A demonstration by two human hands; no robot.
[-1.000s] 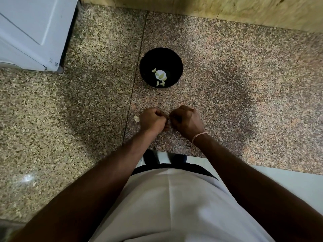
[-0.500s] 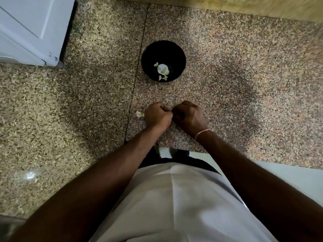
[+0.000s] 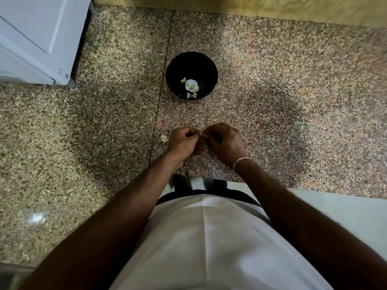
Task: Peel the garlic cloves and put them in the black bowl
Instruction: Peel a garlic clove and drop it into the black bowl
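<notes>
**Both hands pinch a garlic clove over the granite counter**

Both hands meet fingertip to fingertip: the left hand [image 3: 183,143] and the right hand [image 3: 225,143] have fingers curled in, pinching a small pale garlic clove [image 3: 201,135] that is mostly hidden between them. Beyond them, well apart, the black bowl [image 3: 209,65] stands on the speckled granite counter [image 3: 293,91], holding a few peeled cloves [image 3: 191,85]. One loose clove [image 3: 164,137] lies just beside the left hand. A thin bracelet [image 3: 240,160] circles the right wrist. A white appliance [image 3: 37,38] sits far left; no writing on it is legible.
</notes>
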